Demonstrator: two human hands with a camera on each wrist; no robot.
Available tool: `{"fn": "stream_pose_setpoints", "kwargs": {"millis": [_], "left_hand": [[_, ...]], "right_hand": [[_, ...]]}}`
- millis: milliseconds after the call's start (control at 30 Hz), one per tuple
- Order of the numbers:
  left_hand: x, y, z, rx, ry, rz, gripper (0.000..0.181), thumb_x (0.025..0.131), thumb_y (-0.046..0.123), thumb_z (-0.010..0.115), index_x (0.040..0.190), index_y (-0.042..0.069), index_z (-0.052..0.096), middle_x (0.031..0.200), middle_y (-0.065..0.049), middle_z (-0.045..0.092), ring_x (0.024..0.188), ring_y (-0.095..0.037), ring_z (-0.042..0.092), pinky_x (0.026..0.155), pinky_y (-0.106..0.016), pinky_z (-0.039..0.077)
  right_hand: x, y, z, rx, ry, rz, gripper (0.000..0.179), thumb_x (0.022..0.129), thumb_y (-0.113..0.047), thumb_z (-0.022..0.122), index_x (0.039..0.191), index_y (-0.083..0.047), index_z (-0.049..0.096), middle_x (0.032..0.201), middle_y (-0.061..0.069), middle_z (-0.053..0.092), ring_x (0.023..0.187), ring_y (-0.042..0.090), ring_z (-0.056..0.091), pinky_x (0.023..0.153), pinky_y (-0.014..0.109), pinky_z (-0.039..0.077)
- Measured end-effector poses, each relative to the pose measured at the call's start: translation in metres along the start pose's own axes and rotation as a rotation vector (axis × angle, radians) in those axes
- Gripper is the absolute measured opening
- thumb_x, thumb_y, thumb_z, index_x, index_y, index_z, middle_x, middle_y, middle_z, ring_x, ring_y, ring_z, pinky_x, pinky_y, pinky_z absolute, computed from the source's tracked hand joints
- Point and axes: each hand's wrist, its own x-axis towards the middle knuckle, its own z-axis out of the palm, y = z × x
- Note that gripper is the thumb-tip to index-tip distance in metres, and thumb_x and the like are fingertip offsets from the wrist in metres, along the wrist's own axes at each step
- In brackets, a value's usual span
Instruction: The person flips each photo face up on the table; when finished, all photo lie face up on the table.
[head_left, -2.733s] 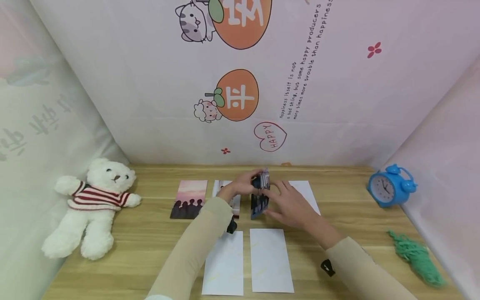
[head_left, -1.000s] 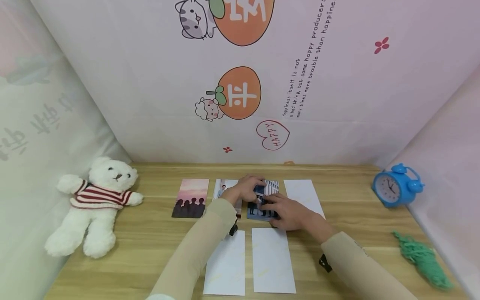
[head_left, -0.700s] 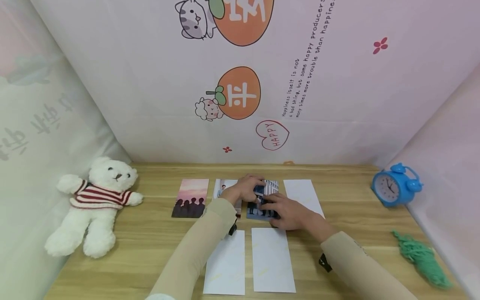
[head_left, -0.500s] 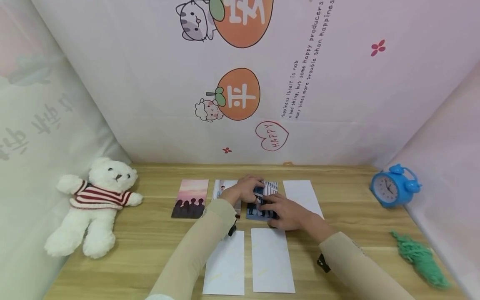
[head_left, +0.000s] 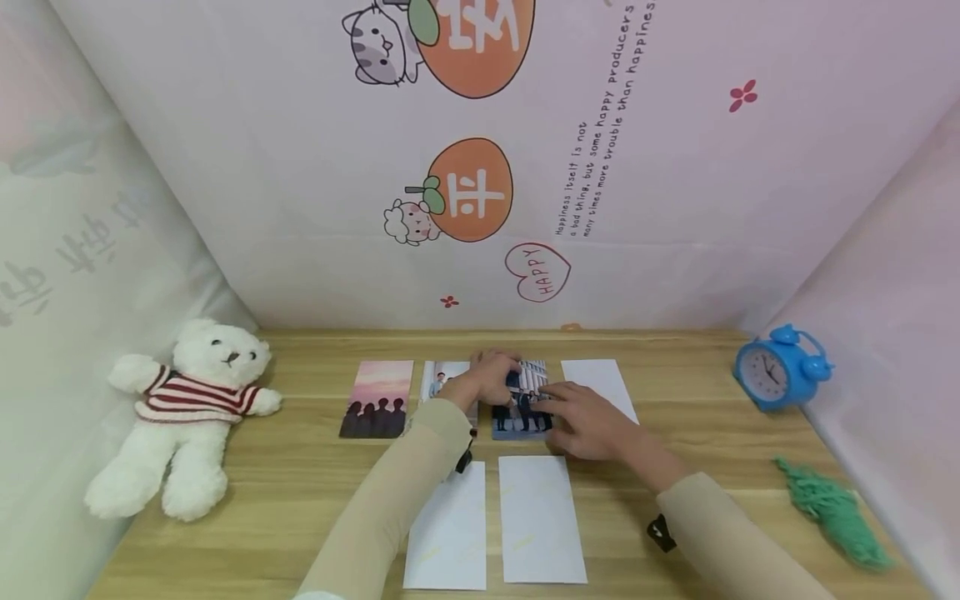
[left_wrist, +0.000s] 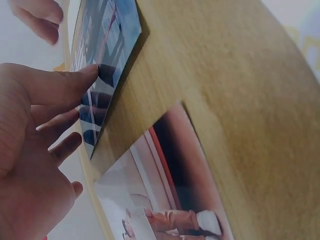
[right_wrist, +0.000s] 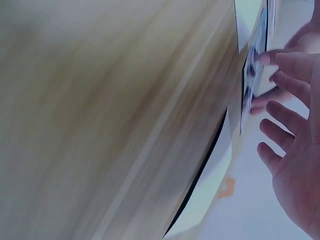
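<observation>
A photo card [head_left: 517, 425] with several standing figures lies flat in the back row. My left hand [head_left: 491, 379] is over its left part; in the left wrist view the thumb [left_wrist: 82, 80] touches the card's face, and the other fingers are at its far edge. At the card's right side is my right hand [head_left: 588, 421]. Its fingers [right_wrist: 280, 130] are spread and hold nothing in the right wrist view. Left of this card lies another photo card [head_left: 437, 379], partly hidden by my left arm, then a pink-sky card [head_left: 377, 392] with dark silhouettes.
White cards lie at the back right [head_left: 600, 387] and in front, one at left [head_left: 450, 533] and one at right [head_left: 542, 521]. A white teddy bear [head_left: 191, 417] sits at left. A blue alarm clock [head_left: 776, 371] and green yarn [head_left: 832, 512] are at right.
The photo card, earlier held upright between both hands, now lies flat in the row. Most recently my right hand has shifted slightly right, off the card; my left hand stays on it.
</observation>
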Motion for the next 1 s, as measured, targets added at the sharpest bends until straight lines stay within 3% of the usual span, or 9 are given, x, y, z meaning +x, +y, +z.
{"fn": "stream_pose_setpoints", "kwargs": {"millis": [300,567,767,1000], "left_hand": [[0.003,0.005,-0.001,-0.079,0.036,0.003,0.056,0.089,0.008,0.071,0.144,0.012,0.062,0.162,-0.002,0.048,0.157,-0.031,0.032,0.131,-0.063,0.012],[0.016,0.021,0.004,0.068,0.116,0.034,0.05,0.095,0.017,0.06,0.145,0.02,0.061,0.156,0.0,0.056,0.154,-0.029,0.039,0.129,-0.06,0.023],[0.027,0.038,0.009,0.121,0.088,0.046,0.052,0.093,0.012,0.056,0.145,0.019,0.06,0.157,0.001,0.055,0.154,-0.026,0.04,0.131,-0.061,0.019],[0.045,0.055,0.016,0.084,0.062,0.03,0.056,0.098,0.017,0.055,0.154,0.019,0.049,0.166,-0.001,0.043,0.159,-0.027,0.032,0.133,-0.061,0.011]], "right_hand": [[-0.028,0.018,-0.003,-0.03,0.028,0.081,0.049,0.094,-0.031,0.067,0.14,-0.013,0.064,0.153,0.02,0.055,0.142,0.044,0.051,0.116,0.064,0.044],[-0.046,0.033,-0.002,-0.039,-0.038,0.15,0.06,0.092,-0.042,0.072,0.143,-0.013,0.062,0.157,0.027,0.048,0.144,0.056,0.043,0.116,0.07,0.038],[-0.055,0.038,-0.004,-0.03,-0.113,0.197,0.065,0.093,-0.043,0.071,0.148,-0.012,0.057,0.159,0.029,0.044,0.146,0.058,0.04,0.118,0.07,0.036],[-0.059,0.041,-0.003,-0.04,-0.08,0.145,0.054,0.094,-0.037,0.07,0.142,-0.012,0.063,0.154,0.027,0.052,0.143,0.053,0.047,0.117,0.067,0.039]]}}
